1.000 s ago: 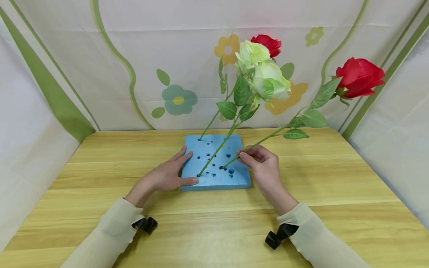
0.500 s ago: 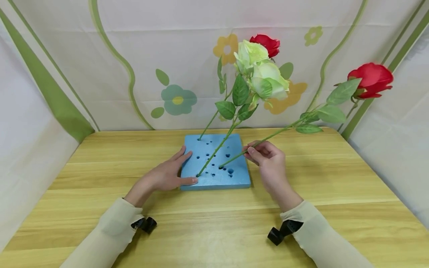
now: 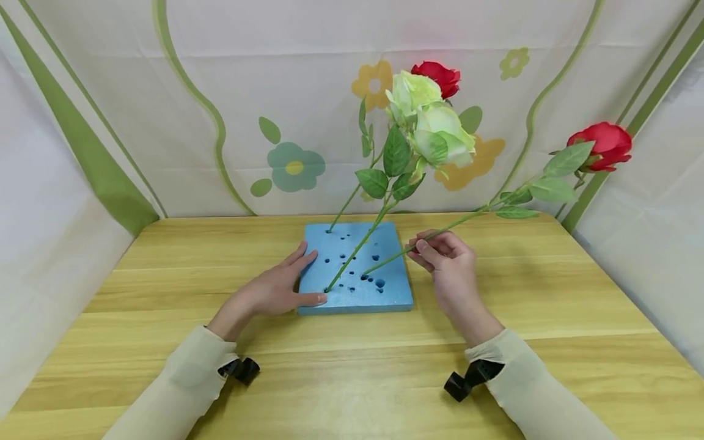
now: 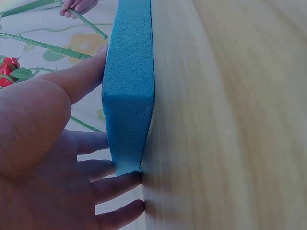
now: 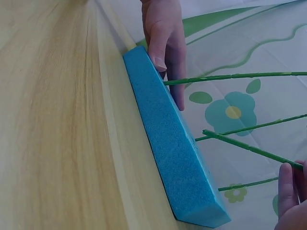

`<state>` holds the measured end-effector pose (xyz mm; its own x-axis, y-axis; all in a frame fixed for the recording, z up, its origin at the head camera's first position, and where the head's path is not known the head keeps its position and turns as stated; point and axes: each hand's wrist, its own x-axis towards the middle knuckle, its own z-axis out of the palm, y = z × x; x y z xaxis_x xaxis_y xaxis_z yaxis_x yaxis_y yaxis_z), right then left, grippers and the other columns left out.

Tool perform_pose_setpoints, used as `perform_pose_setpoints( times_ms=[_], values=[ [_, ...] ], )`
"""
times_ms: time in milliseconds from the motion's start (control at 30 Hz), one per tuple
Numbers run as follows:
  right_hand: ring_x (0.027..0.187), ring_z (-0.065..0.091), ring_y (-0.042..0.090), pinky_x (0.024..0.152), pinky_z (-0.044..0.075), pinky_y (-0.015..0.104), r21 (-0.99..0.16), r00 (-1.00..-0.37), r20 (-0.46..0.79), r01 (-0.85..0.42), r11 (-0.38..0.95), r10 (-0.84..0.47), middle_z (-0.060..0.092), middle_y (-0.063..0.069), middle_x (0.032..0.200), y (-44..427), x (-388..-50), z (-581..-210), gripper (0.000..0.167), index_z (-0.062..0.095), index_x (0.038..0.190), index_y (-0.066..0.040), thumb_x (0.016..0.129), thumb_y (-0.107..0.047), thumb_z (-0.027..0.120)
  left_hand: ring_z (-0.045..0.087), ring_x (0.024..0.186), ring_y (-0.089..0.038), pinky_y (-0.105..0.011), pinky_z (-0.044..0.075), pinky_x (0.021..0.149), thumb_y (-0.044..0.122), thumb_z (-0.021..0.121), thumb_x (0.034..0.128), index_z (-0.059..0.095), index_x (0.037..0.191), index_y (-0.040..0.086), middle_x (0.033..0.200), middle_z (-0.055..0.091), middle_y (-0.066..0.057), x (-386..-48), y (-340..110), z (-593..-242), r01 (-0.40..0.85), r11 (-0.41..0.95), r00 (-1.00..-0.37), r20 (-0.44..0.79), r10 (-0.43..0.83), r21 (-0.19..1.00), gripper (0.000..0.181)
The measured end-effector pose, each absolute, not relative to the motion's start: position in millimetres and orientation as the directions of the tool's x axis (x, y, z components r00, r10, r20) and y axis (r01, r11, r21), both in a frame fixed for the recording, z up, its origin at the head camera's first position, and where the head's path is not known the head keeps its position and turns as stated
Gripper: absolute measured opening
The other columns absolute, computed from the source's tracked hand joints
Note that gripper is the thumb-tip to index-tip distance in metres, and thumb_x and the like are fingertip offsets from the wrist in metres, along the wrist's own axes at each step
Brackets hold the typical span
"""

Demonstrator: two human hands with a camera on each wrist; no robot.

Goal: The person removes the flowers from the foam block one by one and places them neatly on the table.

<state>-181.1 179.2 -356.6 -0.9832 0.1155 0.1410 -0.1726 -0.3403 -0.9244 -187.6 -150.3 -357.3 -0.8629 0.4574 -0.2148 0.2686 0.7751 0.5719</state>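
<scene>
My right hand [image 3: 453,269] pinches the green stem of a red rose [image 3: 602,146] between thumb and fingers. The rose leans far to the right, and its bare stem end [image 5: 211,134] is apart from the foam in the right wrist view. Below lies a blue foam block [image 3: 393,299], full of holes. My left hand [image 3: 275,287] rests against its left side with spread fingers, the thumb [image 3: 313,299] on its top near the front. Standing in the block are two pale green roses [image 3: 442,134] and a red rose [image 3: 440,76], partly hidden behind them.
The block lies on a wooden table [image 3: 341,379]. A patterned curtain [image 3: 220,73] closes off the back, with white cloth at both sides. The planted stems lean right over the block, their heads in front of the curtain.
My right hand has moved a little to the right with the held rose. The flower head has sunk and the stem leans lower. My left hand stays on the block.
</scene>
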Motion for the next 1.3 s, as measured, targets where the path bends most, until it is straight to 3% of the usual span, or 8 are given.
perform_pose_setpoints(
  times_ms=[267,433,667,1000,1100,1200,1300],
  values=[
    [0.087,0.08,0.016,0.085,0.066,0.034,-0.938,-0.983,0.167,-0.184,-0.292,0.083,0.08,0.002,0.09,182.9,-182.8,-353.2,0.024,0.057,0.124,0.004,0.101,0.009,0.063,0.019,0.163,-0.045,-0.064,0.031,0.125,0.058,0.07,0.0984,0.014,0.173,0.017,0.181,-0.005,-0.009,-186.8,-150.2,-357.0,0.259,0.774,-0.866,-0.216,0.451,0.577,0.102],
    [0.09,0.079,0.02,0.088,0.066,0.038,-0.942,-0.983,0.168,-0.181,-0.282,0.071,0.08,0.005,0.093,187.7,-182.7,-351.5,0.007,0.059,0.113,-0.003,0.107,-0.005,0.061,0.02,0.163,-0.045,-0.064,0.032,0.125,0.059,0.07,0.0983,0.014,0.173,0.018,0.181,-0.005,-0.008,-187.0,-150.4,-357.1,0.256,0.777,-0.867,-0.219,0.448,0.576,0.102],
    [0.088,0.079,0.021,0.084,0.066,0.033,-0.935,-0.983,0.175,-0.184,-0.304,0.057,0.078,0.004,0.093,191.9,-182.7,-349.4,0.022,0.061,0.104,-0.003,0.111,-0.024,0.056,0.022,0.162,-0.046,-0.064,0.034,0.124,0.059,0.069,0.0985,0.013,0.173,0.019,0.181,-0.005,-0.008,-186.4,-151.0,-356.7,0.253,0.781,-0.868,-0.223,0.444,0.571,0.101],
    [0.085,0.076,0.017,0.081,0.065,0.027,-0.932,-0.981,0.174,-0.191,-0.307,0.082,0.071,0.003,0.099,196.4,-183.3,-346.5,0.021,0.067,0.096,-0.003,0.109,-0.018,0.06,0.021,0.163,-0.046,-0.065,0.033,0.124,0.059,0.069,0.0985,0.013,0.173,0.018,0.181,-0.005,-0.009,-186.1,-149.5,-355.2,0.261,0.779,-0.866,-0.22,0.45,0.57,0.101],
    [0.083,0.077,0.018,0.078,0.064,0.027,-0.928,-0.98,0.179,-0.199,-0.315,0.092,0.073,0.002,0.096,197.9,-183.9,-344.9,0.016,0.068,0.1,-0.004,0.108,-0.015,0.061,0.02,0.163,-0.045,-0.065,0.032,0.125,0.058,0.069,0.0986,0.013,0.173,0.018,0.181,-0.005,-0.009,-185.9,-149.6,-354.9,0.261,0.779,-0.865,-0.22,0.451,0.57,0.101],
    [0.08,0.078,0.02,0.076,0.065,0.028,-0.92,-0.977,0.191,-0.212,-0.331,0.094,0.075,0.003,0.088,199.5,-184.0,-342.9,0.011,0.066,0.117,-0.004,0.108,-0.007,0.059,0.019,0.164,-0.045,-0.065,0.031,0.125,0.058,0.07,0.0986,0.014,0.173,0.018,0.181,-0.005,-0.009,-185.6,-149.6,-354.4,0.261,0.777,-0.865,-0.219,0.452,0.573,0.101],
    [0.075,0.078,0.021,0.073,0.065,0.03,-0.906,-0.977,0.197,-0.215,-0.365,0.085,0.076,0.002,0.082,202.5,-183.7,-340.1,0.033,0.053,0.137,-0.008,0.106,0.002,0.058,0.02,0.163,-0.045,-0.065,0.032,0.125,0.058,0.07,0.0986,0.013,0.173,0.018,0.181,-0.005,-0.009,-185.4,-149.7,-354.1,0.259,0.777,-0.864,-0.221,0.451,0.574,0.101]
  ],
)
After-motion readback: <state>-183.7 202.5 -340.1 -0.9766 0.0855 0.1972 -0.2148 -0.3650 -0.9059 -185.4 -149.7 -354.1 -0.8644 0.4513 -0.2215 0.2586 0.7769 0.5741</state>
